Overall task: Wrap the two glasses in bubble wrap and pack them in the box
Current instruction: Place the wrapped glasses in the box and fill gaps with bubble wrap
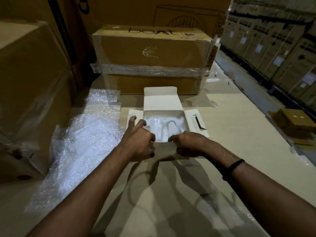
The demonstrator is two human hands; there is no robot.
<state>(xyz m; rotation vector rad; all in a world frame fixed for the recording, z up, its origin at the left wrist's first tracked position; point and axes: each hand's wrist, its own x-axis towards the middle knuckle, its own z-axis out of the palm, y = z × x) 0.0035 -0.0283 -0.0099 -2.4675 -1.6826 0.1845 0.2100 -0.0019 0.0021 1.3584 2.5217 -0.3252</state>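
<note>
Stacked brown cartons (pixel 150 48) behind; pale floor (pixel 230 117); carton rows (pixel 273 48) right; dim light.

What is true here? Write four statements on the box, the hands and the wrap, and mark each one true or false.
1. The lid flap of the box stands open. True.
2. The box is empty. False: wrapped glasses lie inside it.
3. The left hand and the right hand both hold the near flap. True.
4. The loose bubble wrap lies right of the box. False: it lies to the left.
</note>
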